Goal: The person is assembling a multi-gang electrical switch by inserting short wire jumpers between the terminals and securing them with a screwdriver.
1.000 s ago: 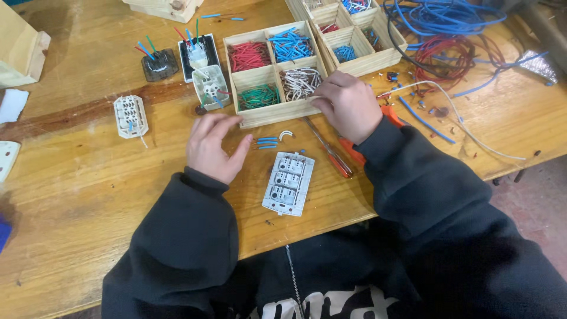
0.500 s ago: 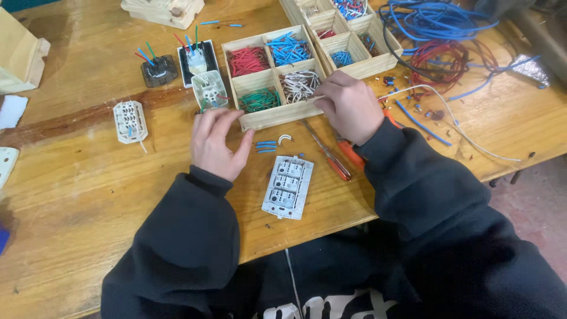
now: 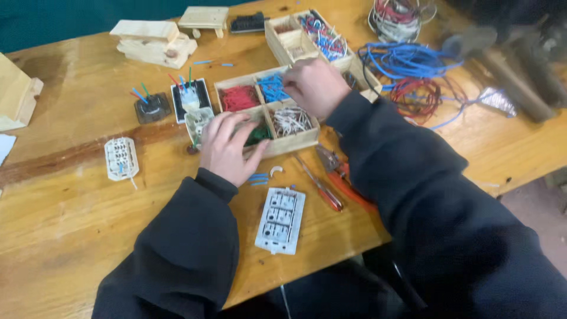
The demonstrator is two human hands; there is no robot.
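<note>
1. Four-compartment wooden tray [image 3: 295, 145] at mid-table: red wire pieces [image 3: 238, 98] far left, blue wire pieces [image 3: 271, 87] far right, white wire pieces [image 3: 289, 120] near right, green wire pieces [image 3: 257, 134] near left.
2. Left hand [image 3: 231, 147] lying over the tray's near left corner, fingers slightly spread and reaching into the green compartment; whether pinching any wire, cannot tell.
3. Right hand [image 3: 315, 87] over the tray's far right corner, fingers curled down by the blue pieces; fingertips hidden, grip impossible to judge.
4. Second wooden tray [image 3: 284, 35] farther back, with mixed blue and red pieces in one compartment; partly covered by the right hand.
5. Near the tray: white switch module [image 3: 281, 220] face down, red-handled screwdriver [image 3: 322, 190], red-handled pliers [image 3: 345, 177] partly under the right sleeve, a few short blue pieces [image 3: 257, 178].
6. Left: white socket insert [image 3: 121, 158]; black component [image 3: 152, 107] with coloured wires sticking up.
7. Far right: coils of blue cable [image 3: 407, 59], blurred.
</note>
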